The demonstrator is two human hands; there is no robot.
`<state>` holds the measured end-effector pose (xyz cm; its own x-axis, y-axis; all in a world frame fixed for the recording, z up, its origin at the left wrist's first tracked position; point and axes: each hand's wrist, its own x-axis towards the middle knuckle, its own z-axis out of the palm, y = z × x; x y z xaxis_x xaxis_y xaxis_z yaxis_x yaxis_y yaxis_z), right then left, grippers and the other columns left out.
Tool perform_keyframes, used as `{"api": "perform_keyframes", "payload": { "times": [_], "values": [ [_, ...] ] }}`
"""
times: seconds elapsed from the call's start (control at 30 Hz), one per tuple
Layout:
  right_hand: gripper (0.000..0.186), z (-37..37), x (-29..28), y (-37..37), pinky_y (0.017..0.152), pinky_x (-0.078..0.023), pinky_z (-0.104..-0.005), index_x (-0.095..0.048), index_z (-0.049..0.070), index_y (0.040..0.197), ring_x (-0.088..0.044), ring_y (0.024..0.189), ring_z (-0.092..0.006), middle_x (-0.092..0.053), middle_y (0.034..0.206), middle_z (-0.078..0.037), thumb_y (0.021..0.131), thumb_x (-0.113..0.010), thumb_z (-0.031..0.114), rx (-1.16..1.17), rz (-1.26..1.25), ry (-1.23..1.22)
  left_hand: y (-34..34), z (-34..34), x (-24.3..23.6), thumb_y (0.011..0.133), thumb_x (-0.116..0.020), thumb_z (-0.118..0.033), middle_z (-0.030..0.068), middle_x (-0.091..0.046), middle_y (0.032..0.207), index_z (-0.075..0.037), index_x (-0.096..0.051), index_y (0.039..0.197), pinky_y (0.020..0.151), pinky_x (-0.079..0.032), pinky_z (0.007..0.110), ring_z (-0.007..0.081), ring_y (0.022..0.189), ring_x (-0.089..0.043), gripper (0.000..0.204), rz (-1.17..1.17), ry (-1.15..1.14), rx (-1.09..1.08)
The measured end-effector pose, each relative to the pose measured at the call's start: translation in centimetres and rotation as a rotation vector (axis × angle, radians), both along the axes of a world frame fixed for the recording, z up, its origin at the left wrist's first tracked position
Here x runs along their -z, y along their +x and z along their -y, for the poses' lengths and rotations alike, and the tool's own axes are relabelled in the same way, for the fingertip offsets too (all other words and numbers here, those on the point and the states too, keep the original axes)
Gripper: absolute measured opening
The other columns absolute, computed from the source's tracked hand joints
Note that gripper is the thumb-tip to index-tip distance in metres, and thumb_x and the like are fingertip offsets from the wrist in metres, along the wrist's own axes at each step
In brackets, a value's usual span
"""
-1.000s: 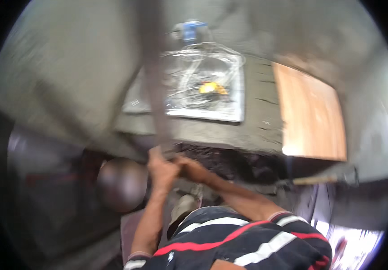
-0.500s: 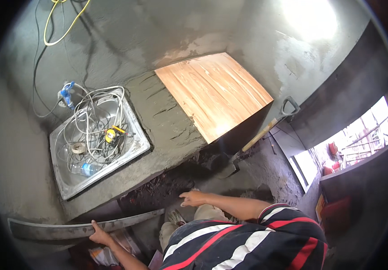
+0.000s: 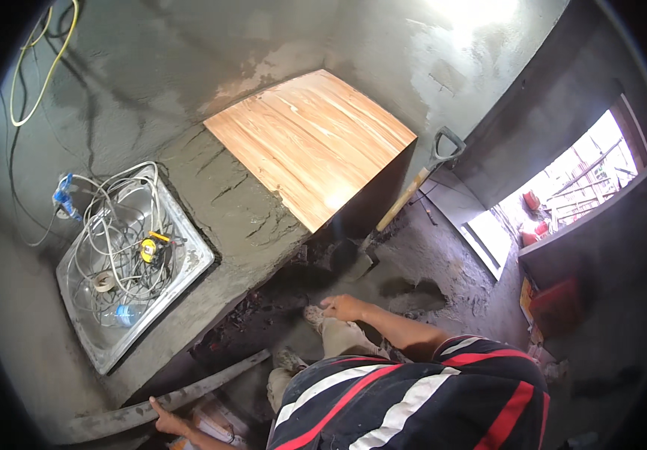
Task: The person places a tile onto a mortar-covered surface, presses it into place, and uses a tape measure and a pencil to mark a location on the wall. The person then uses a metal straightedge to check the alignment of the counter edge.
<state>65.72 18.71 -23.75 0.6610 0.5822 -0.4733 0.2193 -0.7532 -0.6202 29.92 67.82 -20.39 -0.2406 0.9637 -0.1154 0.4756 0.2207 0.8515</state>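
In the sink (image 3: 157,308) we saw tangled cable (image 3: 109,241), a yellow tape measure (image 3: 148,250) and a bottle (image 3: 122,316), its blue label (image 3: 124,313) too small to read. Below it, our left hand (image 3: 167,421) grasped the edge of the long board (image 3: 207,387); whether our right hand (image 3: 343,307), by our leg (image 3: 342,337), was closed we could not tell. A shovel (image 3: 402,201) leaned beside the wooden panel (image 3: 312,146)

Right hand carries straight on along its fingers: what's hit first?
Probably the front edge of the mortar-covered slab, ahead of the right hand. Depth is unclear; if the hand sits lower, it may enter the dark recess beneath instead.
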Motion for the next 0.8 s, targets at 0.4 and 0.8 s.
{"api": "perform_keyframes", "payload": {
  "times": [0.4, 0.8],
  "values": [
    [0.026, 7.3, -3.4, 17.9, 0.047, -0.046, -0.0247, -0.062, 0.006, 0.100, -0.058, 0.055, -0.0101, -0.064, 0.074, -0.004, 0.102, -0.057, 0.032, 1.115, 0.006, 0.504, -1.7, 1.1, 0.6, 0.080, -0.079, -0.054, 0.0192, -0.070, 0.103, 0.013, -0.068, 0.109, 0.083, -0.051, 0.045, 0.0286, 0.092, -0.066, 0.074, 0.266, -0.111, 0.165],
    [0.039, 12.3, -5.7, 37.8, 0.042, -0.043, -0.0265, -0.056, 0.009, 0.088, -0.050, 0.052, -0.0092, -0.051, 0.067, 0.002, 0.102, -0.052, 0.045, 1.509, 0.118, 0.779, 27.1, 12.6, -14.9, 0.086, -0.071, -0.037, 0.0079, -0.067, 0.091, 0.004, -0.068, 0.109, 0.077, -0.049, 0.031, 0.0171, 0.085, -0.062, 0.047, -0.042, -0.330, 0.998]
  ]
}}
